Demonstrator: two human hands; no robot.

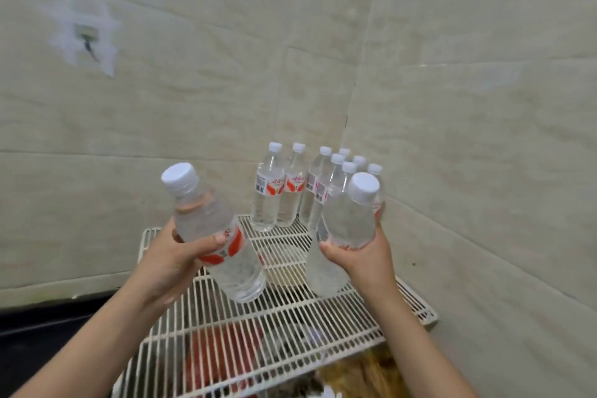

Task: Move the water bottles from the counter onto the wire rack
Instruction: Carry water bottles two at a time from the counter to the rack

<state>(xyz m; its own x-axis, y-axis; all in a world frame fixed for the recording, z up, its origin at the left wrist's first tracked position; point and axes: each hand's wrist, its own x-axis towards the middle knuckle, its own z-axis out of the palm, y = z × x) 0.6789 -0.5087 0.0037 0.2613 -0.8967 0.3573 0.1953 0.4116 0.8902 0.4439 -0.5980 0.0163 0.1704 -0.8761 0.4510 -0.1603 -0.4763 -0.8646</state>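
Head view, red-labelled bottles, writing illegible

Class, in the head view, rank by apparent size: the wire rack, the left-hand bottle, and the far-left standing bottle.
1. wire rack
2. left-hand bottle
3. far-left standing bottle

The bottles share one label design; nearness may explain the difference.

Red script on bottle labels illegible; barcode beside it; no readable text

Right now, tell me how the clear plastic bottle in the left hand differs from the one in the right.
The left-hand clear plastic bottle tilts strongly leftward; the right-hand clear plastic bottle leans only slightly. The left-hand one's red label faces the camera; the right-hand one's is mostly hidden. Both have white caps.
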